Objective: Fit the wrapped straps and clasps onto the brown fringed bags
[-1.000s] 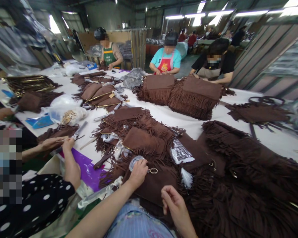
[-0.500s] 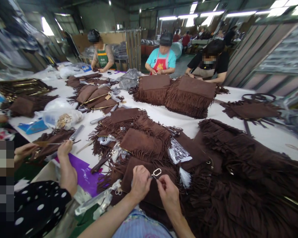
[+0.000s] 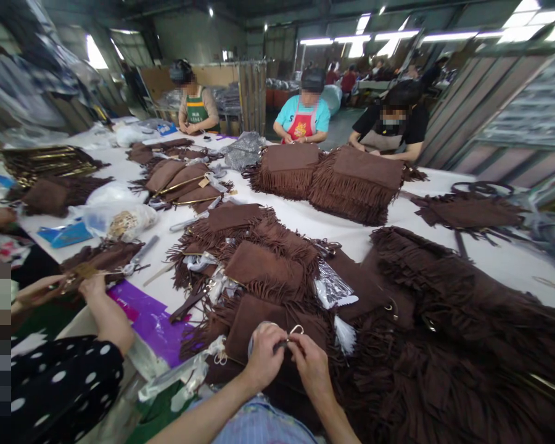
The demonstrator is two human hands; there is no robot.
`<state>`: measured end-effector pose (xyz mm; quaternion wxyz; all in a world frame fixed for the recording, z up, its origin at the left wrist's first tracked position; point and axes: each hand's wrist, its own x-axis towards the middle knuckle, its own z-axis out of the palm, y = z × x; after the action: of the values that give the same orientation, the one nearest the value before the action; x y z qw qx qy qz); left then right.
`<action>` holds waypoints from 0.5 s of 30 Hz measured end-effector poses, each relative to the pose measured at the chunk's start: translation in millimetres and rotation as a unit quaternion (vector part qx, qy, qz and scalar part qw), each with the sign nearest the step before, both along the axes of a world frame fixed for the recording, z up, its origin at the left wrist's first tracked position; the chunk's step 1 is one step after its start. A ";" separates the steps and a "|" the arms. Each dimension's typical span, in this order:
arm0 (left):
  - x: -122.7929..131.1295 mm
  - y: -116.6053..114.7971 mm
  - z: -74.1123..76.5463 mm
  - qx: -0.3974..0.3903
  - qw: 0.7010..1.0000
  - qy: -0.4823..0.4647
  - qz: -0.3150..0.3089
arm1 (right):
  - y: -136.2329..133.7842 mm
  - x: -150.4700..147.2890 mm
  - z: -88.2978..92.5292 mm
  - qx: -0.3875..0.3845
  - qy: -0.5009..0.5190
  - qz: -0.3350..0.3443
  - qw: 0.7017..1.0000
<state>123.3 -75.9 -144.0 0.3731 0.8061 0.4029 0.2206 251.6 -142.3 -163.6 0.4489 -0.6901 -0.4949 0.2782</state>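
Observation:
Close together in front of me, both hands work at a small metal clasp (image 3: 296, 330) with a pale loop. My left hand (image 3: 266, 356) is closed on a short dark strap end beside the clasp. Thumb and fingers of my right hand (image 3: 309, 362) pinch the clasp, its loop rising above the fingertips. Directly under them lies a brown fringed bag (image 3: 245, 330), partly hidden by my hands and forearms. Another brown suede bag (image 3: 263, 268) rests just beyond it. A white tassel-like bundle (image 3: 345, 334) is right of my hands.
Heaped fringed bags (image 3: 444, 364) fill the right side. Stacked bags (image 3: 356, 179) stand farther back on the white table (image 3: 342, 231). On the left, a co-worker's hands (image 3: 90, 285) handle a strap near a purple sheet (image 3: 143, 314). Several co-workers sit across the table.
My right hand has closed in on the clasp and moved slightly left, covering part of the loop. My left hand has lowered a little. The co-worker's hand at left has moved left.

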 end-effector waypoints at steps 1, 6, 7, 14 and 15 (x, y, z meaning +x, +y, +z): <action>0.8 0.9 -1.9 -0.035 0.999 -0.008 -0.004 | -1.2 0.4 -1.6 0.000 -0.006 0.003 1.000; 9.0 7.6 -6.9 -0.113 0.992 0.054 0.012 | -9.6 -1.2 -5.4 -0.013 0.007 0.015 1.000; 10.8 8.2 -5.3 -0.105 0.992 0.070 0.020 | -11.2 -1.5 -5.1 -0.009 0.003 0.010 1.000; 24.5 -0.6 54.2 0.008 0.997 -0.060 -0.042 | -16.4 2.3 22.0 0.102 -0.043 -0.009 0.994; 26.4 -1.4 67.2 0.013 0.994 -0.088 -0.066 | -17.6 4.3 30.5 0.112 -0.033 0.000 0.993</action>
<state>149.7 -77.2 -76.8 0.4106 0.8132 0.3111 0.2707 255.9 -159.9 -133.2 0.5066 -0.6441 -0.5378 0.1981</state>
